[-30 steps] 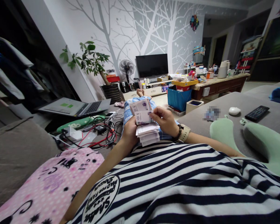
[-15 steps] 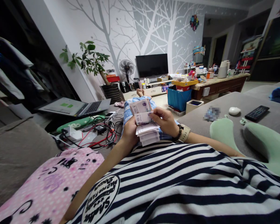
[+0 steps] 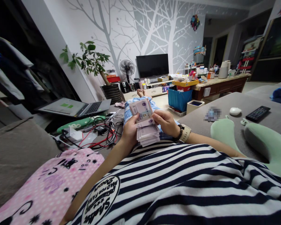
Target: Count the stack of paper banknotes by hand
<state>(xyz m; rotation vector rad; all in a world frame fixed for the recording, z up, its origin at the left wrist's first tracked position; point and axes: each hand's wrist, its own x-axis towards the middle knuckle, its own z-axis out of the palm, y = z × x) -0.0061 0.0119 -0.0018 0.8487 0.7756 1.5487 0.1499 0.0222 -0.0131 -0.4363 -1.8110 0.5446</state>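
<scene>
A stack of purple-grey banknotes (image 3: 148, 133) is held over my lap, its lower ends fanned out toward me. My left hand (image 3: 130, 128) is closed around the stack's left side, with the thumb on top. Upright notes marked with a 5 stand bent up above the grip. My right hand (image 3: 165, 122) pinches the right edge of a banknote (image 3: 144, 114) between thumb and fingers. A dark beaded bracelet and a watch with a pale strap (image 3: 185, 133) are on the right wrist. The fingers beneath the stack are hidden.
On my left lie an open laptop (image 3: 77, 107), tangled cables (image 3: 107, 131) and a pink patterned cloth (image 3: 51, 184). To my right on the sofa are a green cushion (image 3: 267, 143), a white mouse (image 3: 235, 111) and a black remote (image 3: 257, 113). A blue bin (image 3: 179, 99) stands ahead.
The upper notes have shifted, and more of the face with a coloured 5 now shows. My right hand has moved slightly right and down with the note's edge. The lower fan sits closer together.
</scene>
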